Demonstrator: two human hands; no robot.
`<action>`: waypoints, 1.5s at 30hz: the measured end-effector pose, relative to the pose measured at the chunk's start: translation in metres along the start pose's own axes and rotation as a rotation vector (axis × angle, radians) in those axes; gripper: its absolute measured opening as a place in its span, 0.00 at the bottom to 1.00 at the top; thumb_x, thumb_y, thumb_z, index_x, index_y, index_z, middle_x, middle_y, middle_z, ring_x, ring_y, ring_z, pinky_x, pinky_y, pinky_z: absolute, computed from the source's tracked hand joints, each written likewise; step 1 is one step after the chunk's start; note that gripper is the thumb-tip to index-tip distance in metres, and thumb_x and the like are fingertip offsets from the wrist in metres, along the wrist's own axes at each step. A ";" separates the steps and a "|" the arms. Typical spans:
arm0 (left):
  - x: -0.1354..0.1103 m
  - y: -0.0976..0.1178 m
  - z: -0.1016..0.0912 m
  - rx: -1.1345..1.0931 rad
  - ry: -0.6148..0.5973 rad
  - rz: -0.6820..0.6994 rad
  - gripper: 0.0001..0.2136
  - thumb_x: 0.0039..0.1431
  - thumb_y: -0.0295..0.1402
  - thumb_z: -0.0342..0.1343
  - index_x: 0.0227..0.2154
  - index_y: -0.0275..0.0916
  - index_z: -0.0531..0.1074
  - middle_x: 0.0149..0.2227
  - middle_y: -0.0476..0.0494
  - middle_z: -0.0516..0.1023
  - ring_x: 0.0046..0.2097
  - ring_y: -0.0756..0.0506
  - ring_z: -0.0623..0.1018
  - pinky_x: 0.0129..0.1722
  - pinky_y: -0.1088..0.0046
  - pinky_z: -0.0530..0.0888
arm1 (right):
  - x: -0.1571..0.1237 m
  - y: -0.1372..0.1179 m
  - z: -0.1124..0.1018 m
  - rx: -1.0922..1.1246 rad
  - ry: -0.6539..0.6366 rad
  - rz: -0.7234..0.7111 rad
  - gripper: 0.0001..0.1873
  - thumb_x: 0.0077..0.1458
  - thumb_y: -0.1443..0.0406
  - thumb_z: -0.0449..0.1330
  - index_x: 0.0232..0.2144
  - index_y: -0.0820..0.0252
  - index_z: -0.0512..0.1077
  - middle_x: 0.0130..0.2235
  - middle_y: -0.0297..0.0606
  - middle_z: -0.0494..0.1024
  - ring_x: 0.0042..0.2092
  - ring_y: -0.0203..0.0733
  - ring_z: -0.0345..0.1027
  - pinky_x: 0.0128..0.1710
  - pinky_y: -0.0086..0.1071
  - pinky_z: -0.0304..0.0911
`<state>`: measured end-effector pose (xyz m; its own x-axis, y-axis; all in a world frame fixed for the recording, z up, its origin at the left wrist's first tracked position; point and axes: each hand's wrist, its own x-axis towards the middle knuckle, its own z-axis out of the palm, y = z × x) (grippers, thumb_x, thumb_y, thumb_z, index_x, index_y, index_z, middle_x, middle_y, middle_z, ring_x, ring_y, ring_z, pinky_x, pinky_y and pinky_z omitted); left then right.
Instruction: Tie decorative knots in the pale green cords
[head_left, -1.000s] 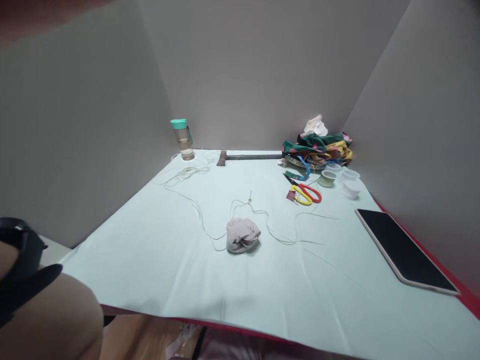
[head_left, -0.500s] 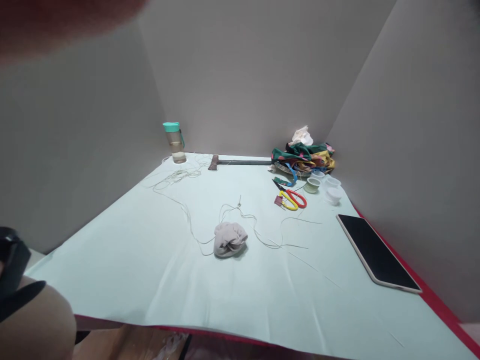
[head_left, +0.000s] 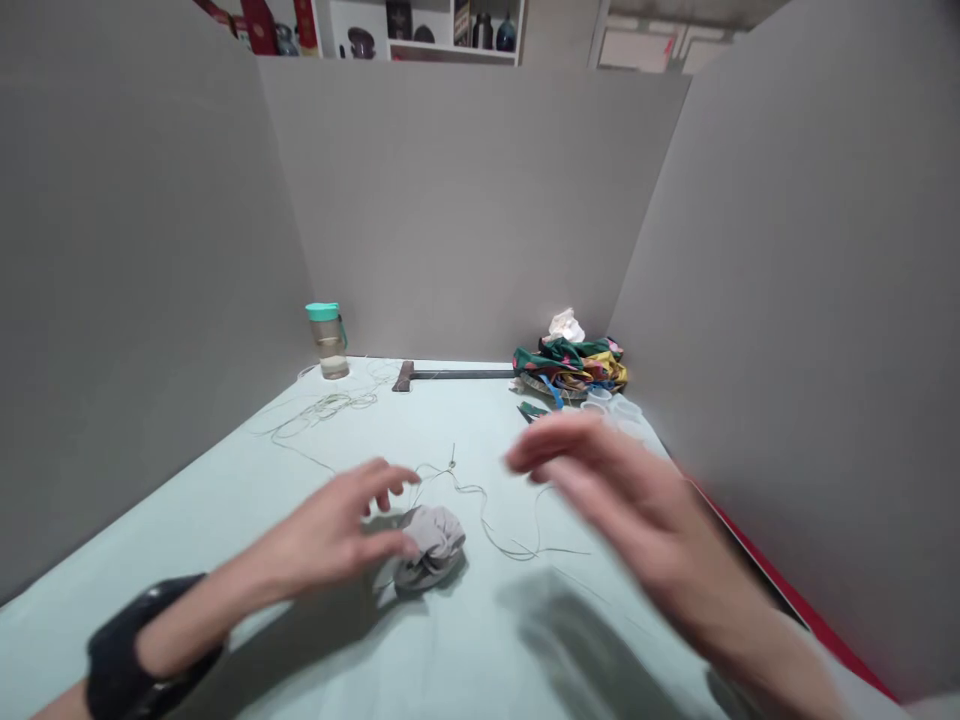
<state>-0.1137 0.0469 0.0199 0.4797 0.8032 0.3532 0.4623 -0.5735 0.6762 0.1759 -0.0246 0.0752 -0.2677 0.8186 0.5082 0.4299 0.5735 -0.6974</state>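
A crumpled grey cloth bundle (head_left: 431,548) lies on the pale table cover. My left hand (head_left: 345,525), with a black band (head_left: 150,645) on its wrist, reaches beside it from the left, fingers apart and curved. The thumb overlaps the bundle's left edge in view; whether it touches I cannot tell. Over the right side of the table hovers my right hand (head_left: 615,490), blurred, with its fingers stretched out and nothing in it. Thin cord (head_left: 480,510) winds behind and to the right of the bundle, near a small metal piece (head_left: 452,463).
Farther back stand a bottle with a turquoise lid (head_left: 327,342), tangled cord (head_left: 330,405) and a hammer-like tool (head_left: 457,375). Patterned fabric (head_left: 577,365) is heaped at the back right, near clear plastic cups (head_left: 624,408). Grey panels (head_left: 465,210) enclose the table; my right arm mostly hides a phone.
Both hands have come in over the table, the left one to the cloth bundle. The view has tilted up, showing shelves above the panel. My right hand now covers the scissors.
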 end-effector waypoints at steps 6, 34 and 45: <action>-0.001 -0.018 0.035 0.132 -0.144 -0.133 0.12 0.70 0.42 0.63 0.36 0.38 0.76 0.34 0.49 0.77 0.35 0.45 0.77 0.38 0.64 0.78 | 0.013 0.056 0.063 -0.036 -0.330 0.083 0.10 0.56 0.68 0.69 0.42 0.57 0.78 0.45 0.46 0.83 0.47 0.56 0.76 0.50 0.49 0.68; 0.048 -0.009 0.074 -1.100 -0.107 -0.383 0.18 0.51 0.47 0.73 0.38 0.40 0.80 0.41 0.41 0.84 0.43 0.40 0.79 0.46 0.65 0.73 | 0.035 0.105 0.072 1.060 0.093 0.459 0.19 0.53 0.52 0.73 0.35 0.59 0.74 0.34 0.34 0.77 0.36 0.39 0.68 0.39 0.32 0.61; 0.050 -0.001 0.076 -1.077 0.104 -0.512 0.19 0.62 0.52 0.65 0.43 0.41 0.81 0.46 0.38 0.85 0.44 0.37 0.81 0.41 0.63 0.76 | 0.030 0.086 0.058 1.075 0.084 0.469 0.23 0.51 0.58 0.75 0.46 0.57 0.74 0.40 0.36 0.79 0.40 0.40 0.70 0.43 0.31 0.63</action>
<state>-0.0329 0.0756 -0.0123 0.3361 0.9367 -0.0982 -0.3042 0.2067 0.9299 0.1545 0.0511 0.0010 -0.2012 0.9752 0.0917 -0.4882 -0.0187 -0.8726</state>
